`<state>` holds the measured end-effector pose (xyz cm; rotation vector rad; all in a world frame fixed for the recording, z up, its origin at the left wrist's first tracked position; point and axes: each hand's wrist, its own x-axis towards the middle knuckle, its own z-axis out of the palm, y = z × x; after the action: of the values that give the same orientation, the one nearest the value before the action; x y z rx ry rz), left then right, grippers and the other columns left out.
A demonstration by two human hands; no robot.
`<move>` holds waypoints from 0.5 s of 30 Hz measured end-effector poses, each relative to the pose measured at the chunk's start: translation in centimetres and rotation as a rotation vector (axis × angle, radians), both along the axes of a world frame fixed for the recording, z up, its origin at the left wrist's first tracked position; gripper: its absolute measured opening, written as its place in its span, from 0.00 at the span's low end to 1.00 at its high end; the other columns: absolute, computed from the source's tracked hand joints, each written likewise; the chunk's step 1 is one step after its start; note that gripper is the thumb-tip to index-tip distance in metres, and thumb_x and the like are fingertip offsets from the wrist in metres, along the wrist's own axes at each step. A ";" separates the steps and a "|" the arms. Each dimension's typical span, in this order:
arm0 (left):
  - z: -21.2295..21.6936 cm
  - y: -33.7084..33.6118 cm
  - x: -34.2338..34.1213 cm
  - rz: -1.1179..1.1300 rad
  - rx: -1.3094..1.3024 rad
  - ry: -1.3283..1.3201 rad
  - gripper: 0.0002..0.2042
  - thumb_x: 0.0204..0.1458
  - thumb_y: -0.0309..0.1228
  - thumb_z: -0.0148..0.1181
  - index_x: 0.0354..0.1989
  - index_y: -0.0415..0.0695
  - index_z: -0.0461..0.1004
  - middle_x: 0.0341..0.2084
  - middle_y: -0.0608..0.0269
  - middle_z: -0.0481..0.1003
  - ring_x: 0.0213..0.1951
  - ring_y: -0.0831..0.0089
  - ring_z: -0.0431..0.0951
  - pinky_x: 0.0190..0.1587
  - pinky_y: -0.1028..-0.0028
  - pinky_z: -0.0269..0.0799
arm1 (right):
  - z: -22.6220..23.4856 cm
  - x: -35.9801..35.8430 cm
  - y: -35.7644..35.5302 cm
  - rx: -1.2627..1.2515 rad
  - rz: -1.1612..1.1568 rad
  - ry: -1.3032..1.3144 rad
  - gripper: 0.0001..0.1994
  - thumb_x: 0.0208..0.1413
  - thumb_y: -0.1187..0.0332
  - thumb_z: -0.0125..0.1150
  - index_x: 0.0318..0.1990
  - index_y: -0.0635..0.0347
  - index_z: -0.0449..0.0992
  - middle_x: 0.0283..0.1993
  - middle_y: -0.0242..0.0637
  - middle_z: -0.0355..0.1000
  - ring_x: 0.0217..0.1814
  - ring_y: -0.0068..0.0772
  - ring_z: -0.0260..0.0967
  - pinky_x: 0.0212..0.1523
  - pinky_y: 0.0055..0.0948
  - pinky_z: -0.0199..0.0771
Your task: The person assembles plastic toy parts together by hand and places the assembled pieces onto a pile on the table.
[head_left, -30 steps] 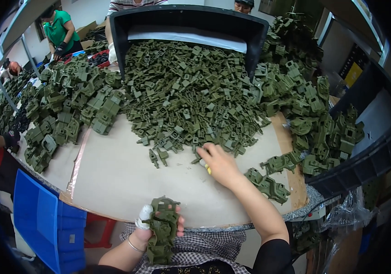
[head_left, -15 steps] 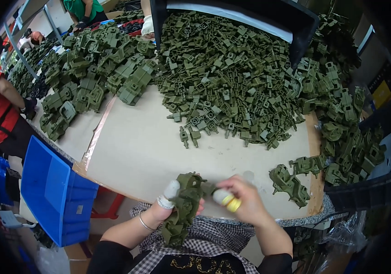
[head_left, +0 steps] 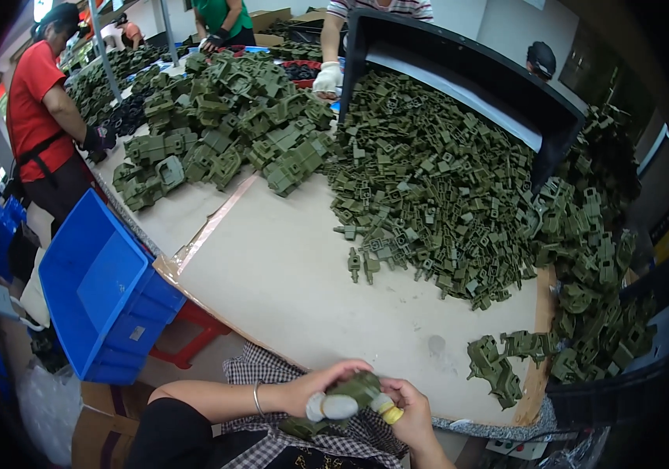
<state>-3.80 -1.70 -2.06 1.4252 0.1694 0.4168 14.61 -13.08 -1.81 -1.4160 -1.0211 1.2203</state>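
Observation:
Low over the table's front edge, my left hand (head_left: 315, 393) is closed around an olive-green plastic toy vehicle body (head_left: 360, 386), which is held tilted. A whitish cover sits on the thumb. My right hand (head_left: 408, 414), with yellow tape around a covered thumb, presses its fingers against the right end of the same body. Whether a small green part lies under those fingers is hidden. Beyond the hands, a large heap of small green turret-like parts (head_left: 436, 187) spreads over the table (head_left: 295, 258). Two loose small parts (head_left: 362, 266) lie at its near edge.
Green vehicle bodies are piled at the back left (head_left: 225, 117) and along the right side (head_left: 584, 258); a few (head_left: 494, 367) lie front right. A blue bin (head_left: 108, 289) stands at the left. A black tray (head_left: 467, 62) backs the heap. Co-workers (head_left: 41, 117) stand at the far side.
The vehicle body has turned from nearly upright to a sideways tilt. My right hand has closed in on it, and my left forearm now reaches across. The whole view has shifted.

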 end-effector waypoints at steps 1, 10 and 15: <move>-0.1 -0.6 0.1 -0.047 -0.083 -0.009 0.34 0.45 0.27 0.59 0.60 0.44 0.47 0.44 0.60 0.66 0.45 0.75 0.66 0.49 0.75 0.61 | -0.4 0.4 -0.6 -0.001 0.013 -0.008 0.15 0.47 0.81 0.58 0.44 0.68 0.68 0.42 0.42 0.71 0.44 0.28 0.70 0.37 0.23 0.74; -1.5 -1.0 0.9 -0.043 0.025 0.056 0.36 0.46 0.31 0.61 0.60 0.40 0.44 0.49 0.54 0.61 0.50 0.70 0.65 0.52 0.71 0.60 | -1.9 -0.3 -0.6 0.169 -0.153 -0.363 0.10 0.47 0.79 0.60 0.36 0.67 0.66 0.33 0.37 0.70 0.31 0.25 0.70 0.35 0.22 0.72; -0.7 -1.5 0.7 -0.160 -0.115 -0.002 0.39 0.46 0.37 0.60 0.61 0.41 0.43 0.51 0.55 0.60 0.51 0.68 0.64 0.53 0.70 0.59 | -2.2 0.2 -1.4 0.118 -0.177 -0.220 0.09 0.47 0.78 0.61 0.35 0.67 0.67 0.33 0.37 0.71 0.35 0.22 0.70 0.38 0.19 0.70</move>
<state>-3.15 -3.17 -2.77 1.3140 0.0758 0.2722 14.77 -14.47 -3.97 -1.5359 -1.0722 0.8769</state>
